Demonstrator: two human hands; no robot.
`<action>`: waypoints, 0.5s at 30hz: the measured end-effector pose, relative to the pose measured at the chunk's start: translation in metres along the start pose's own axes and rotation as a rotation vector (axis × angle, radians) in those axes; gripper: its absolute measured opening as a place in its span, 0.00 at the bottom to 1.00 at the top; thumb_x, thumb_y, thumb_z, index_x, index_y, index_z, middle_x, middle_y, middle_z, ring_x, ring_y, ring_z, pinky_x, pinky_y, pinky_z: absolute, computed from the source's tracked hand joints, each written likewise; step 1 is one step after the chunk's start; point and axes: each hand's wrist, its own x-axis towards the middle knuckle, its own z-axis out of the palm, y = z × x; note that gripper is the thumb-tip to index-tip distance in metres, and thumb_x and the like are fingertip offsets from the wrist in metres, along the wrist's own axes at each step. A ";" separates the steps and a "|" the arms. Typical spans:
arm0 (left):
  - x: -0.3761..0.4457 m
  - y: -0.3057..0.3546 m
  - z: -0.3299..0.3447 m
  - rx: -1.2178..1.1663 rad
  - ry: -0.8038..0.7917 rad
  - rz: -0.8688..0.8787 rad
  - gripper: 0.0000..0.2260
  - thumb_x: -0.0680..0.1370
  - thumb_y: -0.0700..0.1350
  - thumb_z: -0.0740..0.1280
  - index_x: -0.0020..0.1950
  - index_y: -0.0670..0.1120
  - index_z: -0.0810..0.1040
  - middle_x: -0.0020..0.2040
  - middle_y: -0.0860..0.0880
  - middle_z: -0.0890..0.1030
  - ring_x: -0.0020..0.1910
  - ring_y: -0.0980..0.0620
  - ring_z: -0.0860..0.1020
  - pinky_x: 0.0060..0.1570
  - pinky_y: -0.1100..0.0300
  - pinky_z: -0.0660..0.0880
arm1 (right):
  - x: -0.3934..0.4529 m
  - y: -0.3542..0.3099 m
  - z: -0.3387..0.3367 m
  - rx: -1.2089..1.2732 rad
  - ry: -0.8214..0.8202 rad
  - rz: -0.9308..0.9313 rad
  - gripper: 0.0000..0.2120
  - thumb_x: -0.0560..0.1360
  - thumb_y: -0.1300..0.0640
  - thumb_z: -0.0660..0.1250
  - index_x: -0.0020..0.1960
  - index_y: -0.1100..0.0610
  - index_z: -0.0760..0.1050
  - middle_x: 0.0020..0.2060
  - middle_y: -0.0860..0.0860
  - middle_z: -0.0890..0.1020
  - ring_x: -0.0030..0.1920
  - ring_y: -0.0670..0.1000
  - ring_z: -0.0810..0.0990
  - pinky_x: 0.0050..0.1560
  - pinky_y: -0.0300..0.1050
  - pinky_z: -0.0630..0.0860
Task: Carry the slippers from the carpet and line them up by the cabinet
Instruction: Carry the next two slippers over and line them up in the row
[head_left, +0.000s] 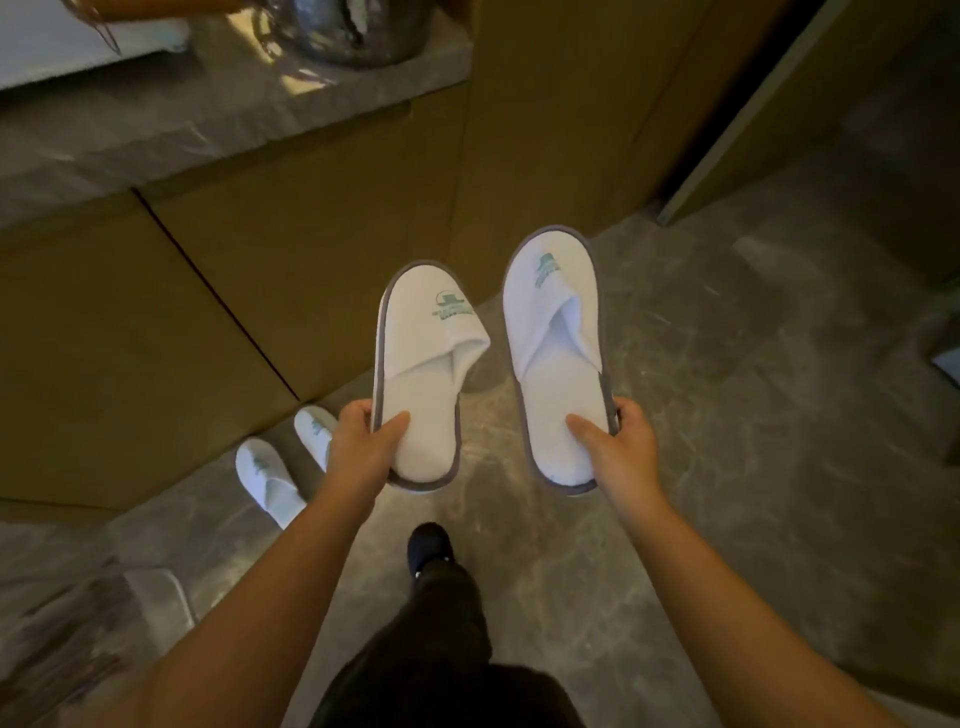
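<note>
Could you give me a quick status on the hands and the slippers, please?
Left hand grips one slipper at the heel; right hand grips the other slipper. Two slippers already down by the cabinet. Floor ahead unobstructed.

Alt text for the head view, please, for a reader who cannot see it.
Seen from above, a person holds one white slipper in each hand: the left hand grips the left slipper by its heel, the right hand the right slipper. Two more white slippers lie on the grey stone floor beside a brown cabinet.
</note>
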 end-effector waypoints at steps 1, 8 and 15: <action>0.013 0.005 0.007 0.006 0.008 -0.022 0.15 0.74 0.43 0.65 0.58 0.39 0.68 0.56 0.39 0.75 0.55 0.41 0.74 0.46 0.49 0.72 | 0.020 -0.005 0.003 -0.017 -0.020 0.002 0.15 0.72 0.59 0.67 0.56 0.60 0.68 0.48 0.50 0.73 0.47 0.48 0.73 0.46 0.43 0.72; 0.090 0.001 0.028 -0.032 0.086 -0.171 0.16 0.74 0.40 0.65 0.60 0.39 0.68 0.58 0.39 0.75 0.57 0.41 0.74 0.55 0.44 0.74 | 0.128 -0.001 0.042 -0.108 -0.181 0.082 0.16 0.71 0.59 0.69 0.54 0.58 0.67 0.49 0.51 0.73 0.49 0.50 0.72 0.48 0.46 0.72; 0.163 -0.076 0.052 -0.164 0.296 -0.299 0.18 0.73 0.38 0.66 0.60 0.41 0.65 0.59 0.39 0.74 0.54 0.44 0.74 0.47 0.50 0.73 | 0.233 0.073 0.107 -0.108 -0.341 0.180 0.17 0.70 0.63 0.68 0.56 0.62 0.67 0.51 0.56 0.75 0.52 0.55 0.74 0.51 0.50 0.73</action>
